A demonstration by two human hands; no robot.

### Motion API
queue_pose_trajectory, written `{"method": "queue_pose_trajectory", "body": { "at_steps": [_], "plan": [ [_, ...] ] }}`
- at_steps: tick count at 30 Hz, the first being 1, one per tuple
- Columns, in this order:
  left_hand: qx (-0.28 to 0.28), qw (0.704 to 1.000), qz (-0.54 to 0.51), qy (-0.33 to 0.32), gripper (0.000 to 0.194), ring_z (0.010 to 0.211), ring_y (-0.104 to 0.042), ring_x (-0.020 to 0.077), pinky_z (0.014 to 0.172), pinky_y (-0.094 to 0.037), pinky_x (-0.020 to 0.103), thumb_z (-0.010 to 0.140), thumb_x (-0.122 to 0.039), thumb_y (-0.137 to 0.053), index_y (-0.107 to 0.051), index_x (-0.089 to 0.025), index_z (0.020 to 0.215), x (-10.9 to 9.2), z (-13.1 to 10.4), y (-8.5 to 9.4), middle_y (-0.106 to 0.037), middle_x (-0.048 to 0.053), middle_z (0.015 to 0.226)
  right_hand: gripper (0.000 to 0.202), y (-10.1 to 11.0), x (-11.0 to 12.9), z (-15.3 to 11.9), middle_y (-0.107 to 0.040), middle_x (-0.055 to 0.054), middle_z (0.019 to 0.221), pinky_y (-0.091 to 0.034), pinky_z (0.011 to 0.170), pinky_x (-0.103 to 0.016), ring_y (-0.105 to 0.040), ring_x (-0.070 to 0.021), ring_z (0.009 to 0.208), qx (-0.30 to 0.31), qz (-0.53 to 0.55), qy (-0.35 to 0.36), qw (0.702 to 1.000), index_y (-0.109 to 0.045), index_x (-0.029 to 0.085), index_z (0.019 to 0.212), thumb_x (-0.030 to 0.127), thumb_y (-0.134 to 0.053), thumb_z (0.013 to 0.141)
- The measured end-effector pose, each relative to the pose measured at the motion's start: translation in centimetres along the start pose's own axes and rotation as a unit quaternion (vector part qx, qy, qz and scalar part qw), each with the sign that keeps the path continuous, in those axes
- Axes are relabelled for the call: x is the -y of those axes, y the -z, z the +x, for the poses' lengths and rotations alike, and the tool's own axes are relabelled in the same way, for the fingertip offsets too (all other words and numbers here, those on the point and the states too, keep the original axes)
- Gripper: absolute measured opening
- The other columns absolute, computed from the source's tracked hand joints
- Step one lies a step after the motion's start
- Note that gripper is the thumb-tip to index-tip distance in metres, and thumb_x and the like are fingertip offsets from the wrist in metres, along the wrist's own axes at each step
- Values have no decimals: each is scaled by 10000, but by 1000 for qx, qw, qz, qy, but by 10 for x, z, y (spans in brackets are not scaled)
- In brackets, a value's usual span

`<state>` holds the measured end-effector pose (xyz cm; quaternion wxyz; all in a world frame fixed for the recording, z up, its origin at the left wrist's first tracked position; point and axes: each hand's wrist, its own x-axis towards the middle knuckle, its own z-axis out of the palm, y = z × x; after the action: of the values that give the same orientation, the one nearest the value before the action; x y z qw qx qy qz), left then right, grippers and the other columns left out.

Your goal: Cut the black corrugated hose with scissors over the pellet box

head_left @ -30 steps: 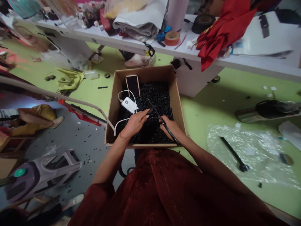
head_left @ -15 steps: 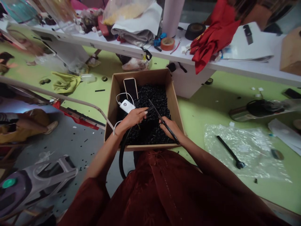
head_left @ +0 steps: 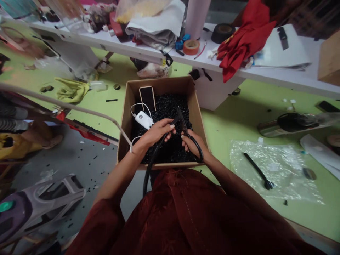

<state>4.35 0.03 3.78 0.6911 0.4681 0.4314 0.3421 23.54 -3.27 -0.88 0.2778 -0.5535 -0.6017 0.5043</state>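
Observation:
My left hand [head_left: 160,131] is closed around a black flexible tube [head_left: 151,166]; one end sticks out past my fingertips, and the rest hangs over the box's near edge. In my right hand [head_left: 193,141] is a pair of black-handled scissors [head_left: 183,122], with the blades pointing away from me beside the tube's end. Whether the blades touch the tube, I cannot tell. Both hands are over a cardboard box [head_left: 172,165] that holds many small black cut pieces [head_left: 170,102]. A white power bank [head_left: 143,119] with a cable and a phone [head_left: 147,97] lie in its left part.
A shelf [head_left: 204,58] with tape rolls and red cloth [head_left: 244,42] runs behind the box. On the green table to the right are a plastic bag [head_left: 281,170], a black strip [head_left: 256,168] and a thermos [head_left: 276,125]. A stool [head_left: 53,198] and another person's leg are at left.
My left hand has moved right, bringing the tube's end along and lifting more tube into view. The scissors have turned in my right hand, so the handle loop shows.

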Motion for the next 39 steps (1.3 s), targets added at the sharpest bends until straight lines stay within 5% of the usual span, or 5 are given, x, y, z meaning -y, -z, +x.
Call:
{"method": "queue_pose_trajectory", "body": {
  "at_steps": [5, 11, 21, 31, 39],
  "plan": [
    [-31, 999, 14, -10, 266, 471, -477, 39, 426, -377, 185, 879, -168, -481, -524, -96, 1131, 2, 17, -15, -596, 8, 763, 306, 0, 0, 2, -583, 40, 626, -441, 419, -228, -524, -111, 443, -8, 61, -29, 998, -506, 221, 1024, 454, -489, 826],
    [-82, 997, 17, -1, 285, 466, -468, 50, 420, -363, 190, 860, -184, -525, -530, -91, 1130, 22, 25, -3, -582, -10, 706, 307, -1, 3, 2, -566, 45, 616, -425, 407, -225, -509, -107, 437, 4, 77, -29, 997, -497, 215, 1029, 440, -486, 822],
    [-22, 984, -176, -8, 405, 526, -474, 40, 443, -323, 164, 756, -235, -674, -520, -144, 1119, 23, 23, 11, -582, -4, 760, 338, 0, -4, 4, -631, -5, 757, -495, 654, -315, -609, -154, 613, -19, -32, 10, 999, -497, 222, 1110, 440, -470, 853],
    [-45, 983, -180, 13, 313, 435, -356, 10, 370, -187, 116, 749, -278, -683, -514, -168, 989, 16, 21, 11, -495, -38, 664, 381, -1, 6, 3, -636, -48, 874, -450, 741, -323, -604, -193, 761, -20, -132, 79, 988, -500, 188, 1157, 357, -522, 816],
    [-45, 977, -206, 35, 308, 408, -334, 11, 353, -178, 112, 732, -262, -701, -517, -154, 954, 14, 22, 11, -505, -32, 643, 372, 1, -2, 10, -645, -49, 871, -453, 725, -315, -614, -193, 770, -5, -153, 18, 988, -514, 197, 1168, 391, -504, 850]
  ]
}}
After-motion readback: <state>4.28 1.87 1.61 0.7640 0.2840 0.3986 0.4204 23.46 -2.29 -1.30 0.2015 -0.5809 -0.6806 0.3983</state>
